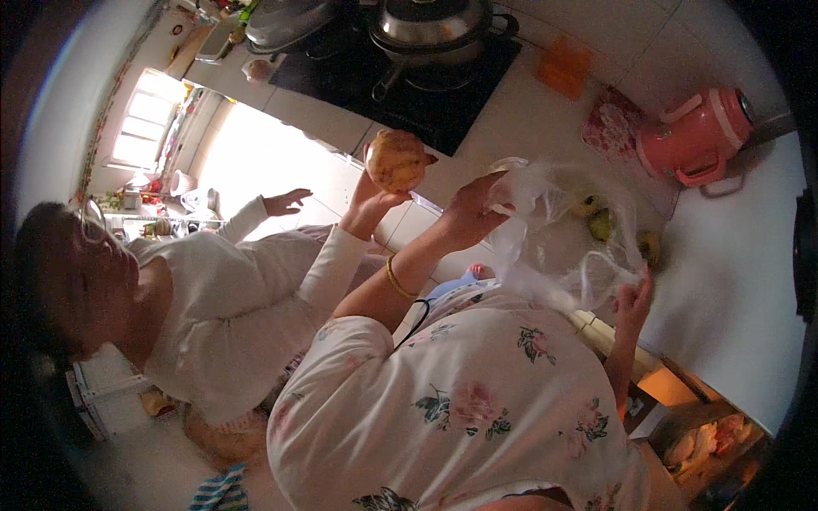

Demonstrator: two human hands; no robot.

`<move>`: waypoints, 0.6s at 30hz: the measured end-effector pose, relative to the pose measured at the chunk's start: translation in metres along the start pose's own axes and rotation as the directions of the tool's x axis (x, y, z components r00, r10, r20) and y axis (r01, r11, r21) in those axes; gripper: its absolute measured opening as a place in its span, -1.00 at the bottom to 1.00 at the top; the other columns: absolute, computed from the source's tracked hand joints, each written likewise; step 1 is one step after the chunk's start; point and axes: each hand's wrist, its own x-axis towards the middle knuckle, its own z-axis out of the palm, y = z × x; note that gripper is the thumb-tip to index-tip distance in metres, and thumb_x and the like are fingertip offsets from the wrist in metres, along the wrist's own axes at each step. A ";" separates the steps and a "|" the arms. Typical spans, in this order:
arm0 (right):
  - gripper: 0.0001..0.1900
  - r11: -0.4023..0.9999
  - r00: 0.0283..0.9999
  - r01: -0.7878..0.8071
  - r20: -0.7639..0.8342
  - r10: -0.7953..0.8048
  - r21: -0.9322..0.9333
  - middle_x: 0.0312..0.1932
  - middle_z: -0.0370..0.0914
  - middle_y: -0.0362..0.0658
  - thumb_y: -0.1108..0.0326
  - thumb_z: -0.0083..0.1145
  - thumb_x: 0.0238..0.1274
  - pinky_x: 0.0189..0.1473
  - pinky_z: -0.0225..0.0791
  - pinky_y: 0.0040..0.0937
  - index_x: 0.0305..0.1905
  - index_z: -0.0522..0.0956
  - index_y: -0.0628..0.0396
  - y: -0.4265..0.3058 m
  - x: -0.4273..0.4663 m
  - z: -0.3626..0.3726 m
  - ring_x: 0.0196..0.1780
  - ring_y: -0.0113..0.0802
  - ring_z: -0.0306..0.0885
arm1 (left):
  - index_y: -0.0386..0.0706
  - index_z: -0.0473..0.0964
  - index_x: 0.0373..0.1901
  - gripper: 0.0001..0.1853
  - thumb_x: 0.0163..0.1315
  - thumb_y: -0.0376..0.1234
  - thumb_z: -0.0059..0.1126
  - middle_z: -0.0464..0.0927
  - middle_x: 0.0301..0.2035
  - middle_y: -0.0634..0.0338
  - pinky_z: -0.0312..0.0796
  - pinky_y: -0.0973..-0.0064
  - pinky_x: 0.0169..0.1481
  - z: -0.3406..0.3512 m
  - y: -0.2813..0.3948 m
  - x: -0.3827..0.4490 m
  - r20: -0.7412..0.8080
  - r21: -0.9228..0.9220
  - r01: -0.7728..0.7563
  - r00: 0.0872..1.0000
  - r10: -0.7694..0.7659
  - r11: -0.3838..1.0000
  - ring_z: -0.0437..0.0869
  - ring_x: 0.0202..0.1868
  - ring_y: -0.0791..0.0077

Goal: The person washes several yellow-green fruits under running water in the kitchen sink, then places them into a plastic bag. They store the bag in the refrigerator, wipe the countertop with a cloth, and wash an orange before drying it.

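Note:
My left hand [476,211], with a gold-coloured bracelet on its wrist, grips the rim of a thin clear plastic bag [543,249]. On the bag's other side, my right hand [632,300] holds its edge, so the bag is spread between my hands. Several yellow-green fruits [601,225] show through or behind the plastic; whether all lie inside it, I cannot tell. Just left of my left hand, another person's hand [370,201] holds up a large round yellowish-brown fruit or root vegetable [396,161].
Another person in a white top [236,306] stands close on the left. A black cooktop [345,96] bears a lidded steel pan [428,32]. A pink insulated jug [693,137] stands on the counter near an orange cloth or sheet [563,66]. An open drawer or box [709,441] lies lower right.

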 end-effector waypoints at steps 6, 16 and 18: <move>-0.71 0.943 0.949 0.129 -0.314 -0.028 0.305 -0.45 0.33 -0.31 0.34 -0.03 0.23 -0.39 0.18 -0.62 0.03 0.47 0.16 -0.091 0.004 -0.034 -0.45 -0.58 0.23 | -0.13 0.26 0.17 -0.51 0.20 -0.36 0.12 0.49 -0.19 0.18 0.43 0.60 -0.31 0.008 0.027 0.002 0.072 -0.094 0.016 0.997 -0.009 0.995 0.53 -0.30 0.57; -0.69 0.889 0.734 0.434 -0.514 -0.444 -0.149 -0.27 0.41 -0.20 0.38 -0.02 0.27 -0.28 0.25 -0.58 0.08 0.43 0.17 -0.101 0.016 -0.031 -0.31 -0.50 0.32 | -0.16 0.25 0.17 -0.35 0.01 -0.26 0.28 0.45 -0.08 0.02 0.42 0.32 -0.04 -0.005 0.035 -0.020 -0.116 0.178 -0.241 0.958 0.264 0.954 0.52 -0.07 0.18; -0.64 0.845 0.644 0.451 -0.552 -0.530 -0.286 -0.17 0.46 -0.10 0.36 0.01 0.26 -0.19 0.33 -0.51 0.14 0.38 0.19 -0.127 0.008 -0.025 -0.24 -0.40 0.40 | -0.16 0.26 0.15 -0.30 -0.06 -0.21 0.32 0.43 -0.03 0.00 0.37 0.24 0.06 -0.020 0.054 -0.036 -0.149 0.519 -0.423 0.811 0.566 0.743 0.48 0.00 0.06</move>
